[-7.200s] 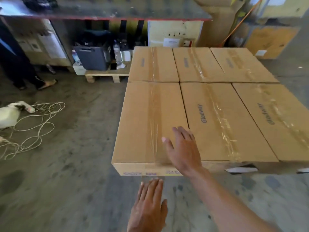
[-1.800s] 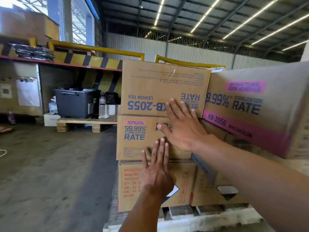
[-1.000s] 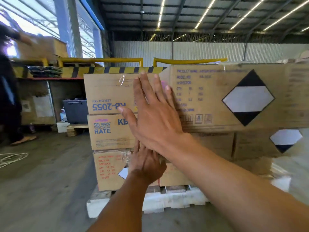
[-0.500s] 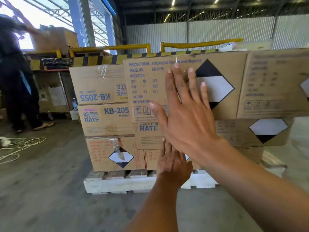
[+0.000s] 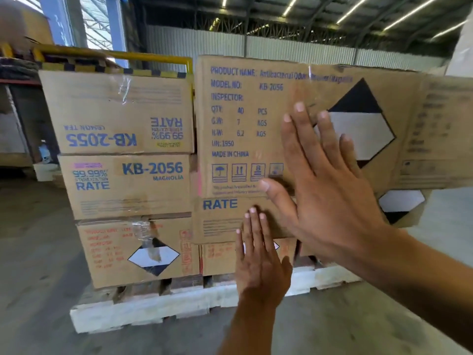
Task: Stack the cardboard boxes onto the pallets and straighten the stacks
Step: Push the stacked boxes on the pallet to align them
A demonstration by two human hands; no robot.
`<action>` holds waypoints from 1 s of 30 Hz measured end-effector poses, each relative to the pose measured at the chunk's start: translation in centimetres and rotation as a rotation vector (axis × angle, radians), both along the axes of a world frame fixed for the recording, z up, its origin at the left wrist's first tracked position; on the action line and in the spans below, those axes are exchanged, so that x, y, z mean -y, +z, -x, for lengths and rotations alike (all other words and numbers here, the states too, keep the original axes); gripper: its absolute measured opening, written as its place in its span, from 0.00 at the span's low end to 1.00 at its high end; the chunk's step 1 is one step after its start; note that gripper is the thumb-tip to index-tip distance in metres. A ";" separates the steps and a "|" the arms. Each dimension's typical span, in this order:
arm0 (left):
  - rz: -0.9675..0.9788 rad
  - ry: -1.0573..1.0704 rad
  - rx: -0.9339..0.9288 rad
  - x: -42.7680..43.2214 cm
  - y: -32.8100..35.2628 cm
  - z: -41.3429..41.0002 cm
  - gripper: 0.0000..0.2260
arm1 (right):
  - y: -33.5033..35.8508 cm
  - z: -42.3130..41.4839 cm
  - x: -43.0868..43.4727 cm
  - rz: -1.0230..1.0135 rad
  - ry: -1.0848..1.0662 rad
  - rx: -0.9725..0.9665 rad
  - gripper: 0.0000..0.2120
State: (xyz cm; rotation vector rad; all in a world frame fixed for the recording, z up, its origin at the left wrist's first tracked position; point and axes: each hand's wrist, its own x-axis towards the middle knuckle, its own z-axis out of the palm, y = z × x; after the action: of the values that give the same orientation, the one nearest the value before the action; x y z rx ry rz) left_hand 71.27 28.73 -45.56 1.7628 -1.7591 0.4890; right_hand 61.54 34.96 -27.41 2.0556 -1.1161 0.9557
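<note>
Pallet [image 5: 143,313] left edge: top box [image 5: 115,103] — upside-down "KB-2055 LEMON TEA"; middle box [image 5: 133,201] — "KB-2056 MAGNOLIA", "99.99% RATE".

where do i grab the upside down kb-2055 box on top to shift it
Probably from the left: one palm on the free left end of the brown upside-down KB-2055 cardboard box, the other on its front face. It has no handles, and the taller KB-2056 carton blocks its right end.
</note>
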 end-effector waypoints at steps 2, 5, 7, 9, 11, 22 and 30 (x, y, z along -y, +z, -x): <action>0.027 0.010 0.002 0.8 0.1 -0.8 0.41 | -0.2 -0.7 0.6 0.005 -0.007 -0.010 0.40; 0.020 -0.020 0.007 1.7 -0.6 -1.5 0.43 | -0.4 -1.5 1.2 0.021 -0.028 -0.002 0.41; 0.039 -0.029 0.020 2.3 -1.1 -2.1 0.44 | -0.5 -1.6 1.7 0.033 -0.017 0.015 0.40; 0.053 -0.042 0.018 3.1 -0.9 -2.2 0.42 | -0.3 -1.6 2.5 0.036 -0.012 0.008 0.40; 0.061 -0.040 0.021 3.7 -0.8 -2.4 0.42 | 0.0 -1.7 3.2 0.033 -0.004 -0.001 0.39; -0.021 0.015 0.062 6.3 -0.4 -2.7 0.46 | 0.4 -3.5 9.4 0.005 0.009 -0.021 0.38; -0.129 0.019 -0.019 8.9 1.5 -3.5 0.41 | 0.6 -5.4 14.4 -0.018 0.032 -0.044 0.37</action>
State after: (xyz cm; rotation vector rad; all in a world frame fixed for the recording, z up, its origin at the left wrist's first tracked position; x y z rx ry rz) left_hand 74.81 19.85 -44.09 1.8684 -1.7976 0.3726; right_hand 66.90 20.52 -26.78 2.1040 -1.0760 0.9148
